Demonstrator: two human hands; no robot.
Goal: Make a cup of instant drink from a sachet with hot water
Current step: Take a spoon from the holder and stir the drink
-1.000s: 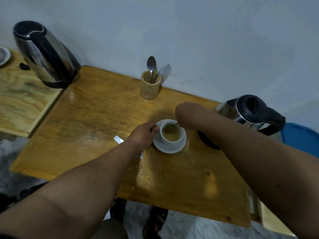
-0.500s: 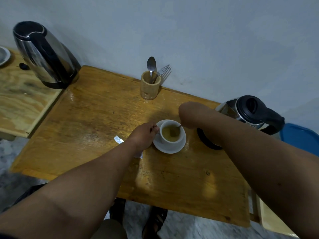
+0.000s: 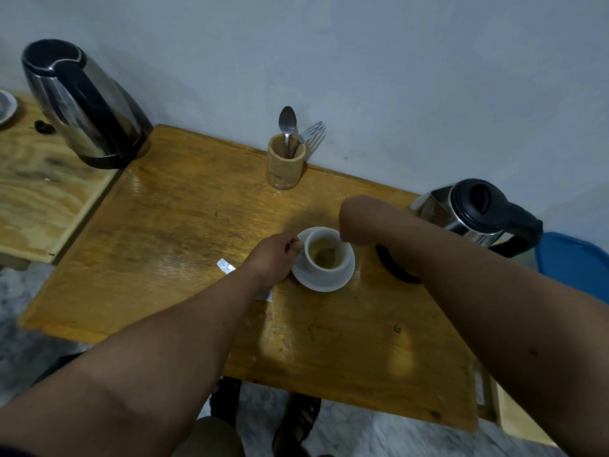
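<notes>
Right hand (image 3: 359, 221) hangs just above the far-right rim of the white cup (image 3: 326, 250), fingers curled in narrow on a thin spoon handle (image 3: 338, 243) that dips into the drink; the grip itself is hidden under the knuckles. Left hand (image 3: 275, 257) closed against the cup's left side at the handle, fingertips touching it.

Cup: upright, on a white saucer (image 3: 324, 280), filled with yellowish-brown liquid, darker patch near the middle. Saucer sits flat on the wooden table (image 3: 184, 225), roughly mid-table.

Relative to the cup:
- Left, partly under the left wrist: torn sachet (image 3: 225, 266), one white end showing, another scrap at the near side of the wrist.
- Right, just beside the saucer: black kettle base (image 3: 393, 270), mostly covered by the right forearm. Behind it, steel kettle with black lid and handle (image 3: 478, 211).
- Far side, against the wall: wooden holder (image 3: 285, 166) with a spoon (image 3: 287, 122) and a fork (image 3: 311, 131) standing in it.
- Far left: second steel kettle (image 3: 82, 103) at the table's corner, on the seam with a lower plywood surface (image 3: 43, 199). White dish (image 3: 5, 107) cut off at the frame edge.
- Far right: blue object (image 3: 576, 262), cannot tell what.

Table glossy, scuffed. Wall plain pale grey-blue. Floor mottled grey; sandalled feet (image 3: 296, 420) show below the near table edge.
</notes>
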